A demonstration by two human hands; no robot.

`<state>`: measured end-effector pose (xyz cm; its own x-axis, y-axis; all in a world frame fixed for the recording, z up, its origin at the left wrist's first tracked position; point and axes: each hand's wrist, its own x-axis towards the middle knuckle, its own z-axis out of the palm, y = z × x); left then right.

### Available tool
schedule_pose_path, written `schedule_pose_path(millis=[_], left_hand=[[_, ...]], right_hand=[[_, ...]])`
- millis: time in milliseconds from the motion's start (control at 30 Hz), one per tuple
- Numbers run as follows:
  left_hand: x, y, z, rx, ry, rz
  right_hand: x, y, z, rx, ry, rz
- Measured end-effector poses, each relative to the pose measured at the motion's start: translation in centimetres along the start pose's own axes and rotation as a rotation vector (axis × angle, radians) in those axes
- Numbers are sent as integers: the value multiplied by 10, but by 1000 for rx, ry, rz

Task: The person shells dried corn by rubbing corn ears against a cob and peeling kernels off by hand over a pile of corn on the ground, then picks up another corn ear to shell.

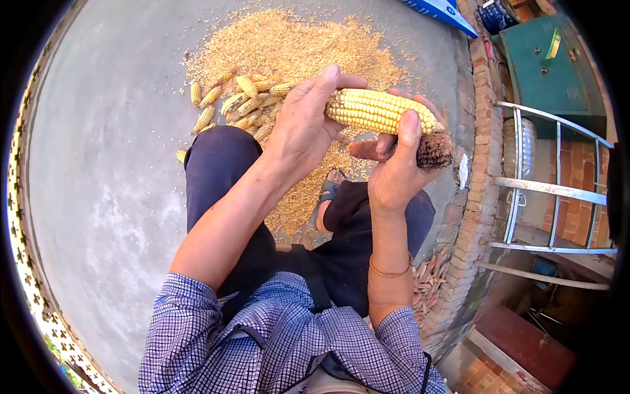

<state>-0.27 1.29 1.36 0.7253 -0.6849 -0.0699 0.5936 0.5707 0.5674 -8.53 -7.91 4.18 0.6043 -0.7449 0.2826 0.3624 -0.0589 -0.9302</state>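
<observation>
A yellow ear of corn [384, 110], its rows of kernels full, lies sideways between my hands above my knees. My left hand [308, 115] is closed about its left end, thumb raised along the top and fingers partly hidden behind it. The right hand [397, 154] grips the ear's right part, with the thumb across the front. That same hand also holds a bare reddish-brown cob [433, 152], pressed just under the ear. Several more corn ears [249, 105] are heaped on the ground beyond my left knee.
Loose kernels [289, 49] spread over the concrete floor [111, 164] ahead and between my feet. Stripped cobs [430, 279] are piled at the right beside a low brick edge [482, 138]. Past it are a metal ladder-like frame [551, 187] and a green cabinet [551, 65].
</observation>
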Motion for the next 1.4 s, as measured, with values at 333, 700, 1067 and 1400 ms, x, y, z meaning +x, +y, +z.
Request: schedule_pose_path(millis=[333, 700, 1067, 1400], left_hand=[[-2, -6, -5, 39, -13, 53], [4, -5, -4, -50, 60, -24], [2, -6, 0, 17, 17, -22], [2, -17, -6, 7, 1, 68]], right_hand=[[-14, 0, 12, -134, -13, -61], [-11, -3, 6, -22, -3, -9], [0, 6, 2, 82, 233, 218], [-6, 4, 13, -38, 164, 131]])
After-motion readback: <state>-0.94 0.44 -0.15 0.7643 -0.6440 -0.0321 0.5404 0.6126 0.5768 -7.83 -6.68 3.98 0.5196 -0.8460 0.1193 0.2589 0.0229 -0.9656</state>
